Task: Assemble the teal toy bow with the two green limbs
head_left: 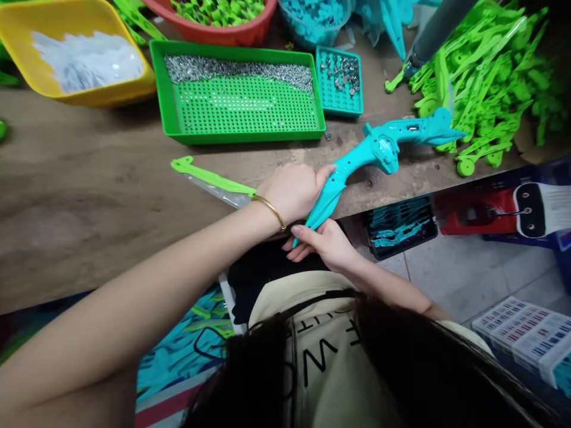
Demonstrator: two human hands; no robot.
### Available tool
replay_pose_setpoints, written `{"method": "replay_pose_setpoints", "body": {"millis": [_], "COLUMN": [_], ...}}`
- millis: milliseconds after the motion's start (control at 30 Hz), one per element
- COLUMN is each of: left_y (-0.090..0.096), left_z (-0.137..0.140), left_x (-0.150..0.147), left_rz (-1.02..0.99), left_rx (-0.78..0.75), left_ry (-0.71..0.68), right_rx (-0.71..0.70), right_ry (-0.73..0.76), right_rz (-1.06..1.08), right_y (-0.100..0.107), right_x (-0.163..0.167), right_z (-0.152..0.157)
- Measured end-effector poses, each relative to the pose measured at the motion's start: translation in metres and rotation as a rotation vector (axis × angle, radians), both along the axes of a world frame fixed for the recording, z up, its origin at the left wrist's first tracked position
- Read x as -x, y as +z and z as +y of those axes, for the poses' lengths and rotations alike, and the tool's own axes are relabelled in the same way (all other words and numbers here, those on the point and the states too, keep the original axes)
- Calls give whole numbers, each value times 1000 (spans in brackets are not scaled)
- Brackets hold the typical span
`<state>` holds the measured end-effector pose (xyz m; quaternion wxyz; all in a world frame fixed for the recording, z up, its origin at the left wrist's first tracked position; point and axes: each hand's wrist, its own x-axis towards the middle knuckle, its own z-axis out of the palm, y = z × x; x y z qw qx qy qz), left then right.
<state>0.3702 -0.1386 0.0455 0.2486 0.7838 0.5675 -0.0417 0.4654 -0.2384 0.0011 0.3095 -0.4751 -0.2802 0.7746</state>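
Note:
A turquoise plastic bow-shaped toy (357, 157) slants across the table edge, its bulky middle up and to the right. My left hand (294, 187), with a gold bracelet at the wrist, closes around its lower arm. At the toy's pointed lower end, my right hand (328, 242) pinches the tip between thumb and fingers. A green long plastic piece (218, 178) with a clear strip along it lies on the table, partly hidden by my left wrist. The toy's far end reaches the edge of a heap of green plastic parts (482, 95).
A green tray (243, 138) holds small screws, beside a small turquoise tray (341, 111) of metal bits. Yellow (107, 95) and red (218, 32) tubs stand behind. A grey power driver (435, 38) hangs at upper right. Crates of turquoise parts (399, 226) sit below the table.

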Motion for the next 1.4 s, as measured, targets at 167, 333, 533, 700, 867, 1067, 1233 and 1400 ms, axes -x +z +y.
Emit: {"method": "replay_pose_setpoints", "body": {"millis": [167, 333, 533, 700, 867, 1067, 1233, 1400], "left_y": [7, 24, 24, 25, 22, 3, -6, -10], "left_z": [-5, -21, -11, -20, -49, -57, -56, -57], "left_x": [0, 10, 16, 33, 46, 45, 51, 54], "left_rz": [-34, 27, -88, -287, -258, -197, -191, -236], "left_rx": [17, -35, -88, -251, -274, -203, -224, -208], "left_ry": [-119, -135, -450, -615, -552, -512, -524, -527], "right_rx": [13, 18, 96, 63, 46, 3, -28, -59], "right_ry": [-32, -48, 95, 62, 144, 151, 145, 174], "right_rz": [38, 33, 73, 53, 41, 33, 41, 22], "right_y": [-2, 3, 14, 7, -3, -12, -15, -14], "right_x": [-12, -26, -35, -32, -27, -22, -17, -16], "right_z": [-11, -20, -28, -34, -36, -35, -33, -32]}}
